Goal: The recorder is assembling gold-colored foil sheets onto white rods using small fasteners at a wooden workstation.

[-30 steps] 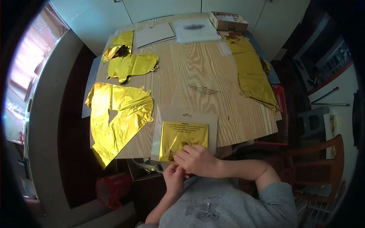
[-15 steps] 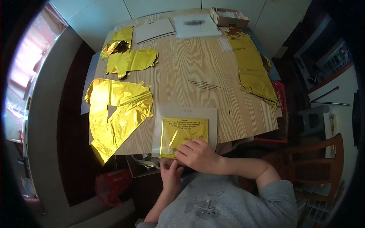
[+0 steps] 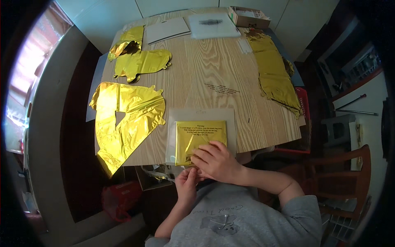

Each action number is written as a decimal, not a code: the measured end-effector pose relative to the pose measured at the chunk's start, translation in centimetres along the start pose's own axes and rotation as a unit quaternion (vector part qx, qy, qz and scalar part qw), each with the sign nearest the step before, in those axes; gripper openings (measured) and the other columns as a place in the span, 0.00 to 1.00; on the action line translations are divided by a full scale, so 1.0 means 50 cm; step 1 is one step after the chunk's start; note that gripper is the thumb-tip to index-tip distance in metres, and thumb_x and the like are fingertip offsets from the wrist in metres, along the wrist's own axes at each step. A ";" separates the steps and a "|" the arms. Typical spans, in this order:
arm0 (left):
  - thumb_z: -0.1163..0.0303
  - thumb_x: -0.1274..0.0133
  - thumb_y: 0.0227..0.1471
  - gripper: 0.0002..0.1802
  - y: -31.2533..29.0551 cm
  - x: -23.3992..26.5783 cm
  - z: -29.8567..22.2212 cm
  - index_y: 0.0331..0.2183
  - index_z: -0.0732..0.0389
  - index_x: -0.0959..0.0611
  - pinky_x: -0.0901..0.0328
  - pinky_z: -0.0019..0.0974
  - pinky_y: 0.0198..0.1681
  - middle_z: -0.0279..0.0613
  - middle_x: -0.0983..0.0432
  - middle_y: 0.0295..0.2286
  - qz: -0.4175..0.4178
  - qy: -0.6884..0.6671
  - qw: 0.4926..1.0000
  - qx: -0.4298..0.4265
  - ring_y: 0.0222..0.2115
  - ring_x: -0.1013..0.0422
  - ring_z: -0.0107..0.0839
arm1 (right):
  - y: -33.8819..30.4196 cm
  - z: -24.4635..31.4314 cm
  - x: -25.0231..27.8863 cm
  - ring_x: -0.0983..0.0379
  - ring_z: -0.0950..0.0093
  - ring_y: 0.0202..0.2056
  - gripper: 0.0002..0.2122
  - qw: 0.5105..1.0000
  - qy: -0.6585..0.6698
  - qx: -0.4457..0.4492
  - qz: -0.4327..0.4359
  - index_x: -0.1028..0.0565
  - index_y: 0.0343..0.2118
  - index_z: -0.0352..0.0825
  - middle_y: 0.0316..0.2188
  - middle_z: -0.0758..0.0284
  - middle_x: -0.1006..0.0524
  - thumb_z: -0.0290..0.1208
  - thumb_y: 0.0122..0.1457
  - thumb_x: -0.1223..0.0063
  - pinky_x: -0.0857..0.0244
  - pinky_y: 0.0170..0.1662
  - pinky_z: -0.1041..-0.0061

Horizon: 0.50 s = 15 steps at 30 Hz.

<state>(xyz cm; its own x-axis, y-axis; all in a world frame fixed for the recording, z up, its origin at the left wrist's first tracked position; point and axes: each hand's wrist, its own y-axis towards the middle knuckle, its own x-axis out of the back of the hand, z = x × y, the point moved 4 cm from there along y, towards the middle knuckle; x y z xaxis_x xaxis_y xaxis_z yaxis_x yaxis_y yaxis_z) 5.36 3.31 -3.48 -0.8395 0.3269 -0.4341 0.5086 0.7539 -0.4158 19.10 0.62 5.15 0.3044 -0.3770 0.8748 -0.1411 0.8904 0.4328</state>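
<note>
A clear plastic bag (image 3: pixel 171 140) holding a folded gold foil balloon (image 3: pixel 201 136) lies at the near edge of the table. Its front bears printed lines, and a pale border surrounds the gold square. My right hand (image 3: pixel 219 163) rests over the bag's lower right part, fingers bent and spread on the plastic, thumb hidden. Just below the bag, my left hand (image 3: pixel 187 181) pinches its bottom edge between thumb and fingers. The two hands almost meet there, and the exact grip is partly covered.
Flat gold foil balloons lie left (image 3: pixel 138 111), far left (image 3: pixel 142 66) and right (image 3: pixel 275 70). Along the back are white boards (image 3: pixel 168 31), a stack of clear bags (image 3: pixel 214 26) and an open cardboard box (image 3: pixel 249 18). A wooden chair (image 3: pixel 341 175) stands at right.
The bag sits slightly higher in view. My right hand has opened its fingers more over the bag, and my left hand has moved up and right along the bottom edge.
</note>
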 end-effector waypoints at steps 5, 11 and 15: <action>0.67 0.53 0.56 0.12 0.008 0.000 0.001 0.35 0.67 0.23 0.31 0.26 0.28 0.41 0.24 0.27 -0.002 0.011 1.000 0.000 0.25 0.26 0.27 | 0.003 -0.007 0.002 0.36 0.72 0.45 0.15 0.998 -0.015 -0.023 -0.049 0.28 0.35 0.38 0.40 0.70 0.30 0.38 0.45 0.49 0.45 0.51 0.64; 0.68 0.54 0.56 0.12 0.008 -0.023 -0.010 0.36 0.68 0.23 0.32 0.27 0.29 0.44 0.23 0.29 0.004 -0.003 0.997 0.074 0.25 0.27 0.27 | -0.003 -0.045 -0.011 0.36 0.72 0.46 0.16 0.997 -0.055 -0.049 -0.020 0.28 0.37 0.38 0.41 0.69 0.30 0.38 0.43 0.46 0.45 0.52 0.64; 0.68 0.52 0.54 0.11 -0.008 -0.015 -0.049 0.33 0.67 0.22 0.34 0.28 0.26 0.43 0.23 0.26 0.080 0.186 0.977 0.068 0.24 0.27 0.30 | -0.004 -0.077 0.020 0.36 0.69 0.47 0.17 0.998 0.025 -0.052 0.001 0.29 0.38 0.37 0.42 0.66 0.31 0.36 0.44 0.42 0.45 0.53 0.64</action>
<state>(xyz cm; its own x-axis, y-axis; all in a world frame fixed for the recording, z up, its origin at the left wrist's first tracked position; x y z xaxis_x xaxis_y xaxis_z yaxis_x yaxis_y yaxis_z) 5.31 4.17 -1.02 -0.7464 0.6371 -0.1923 0.6379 0.6025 -0.4797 23.04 1.05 5.14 0.3507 -0.3652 0.8623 -0.0434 0.9135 0.4045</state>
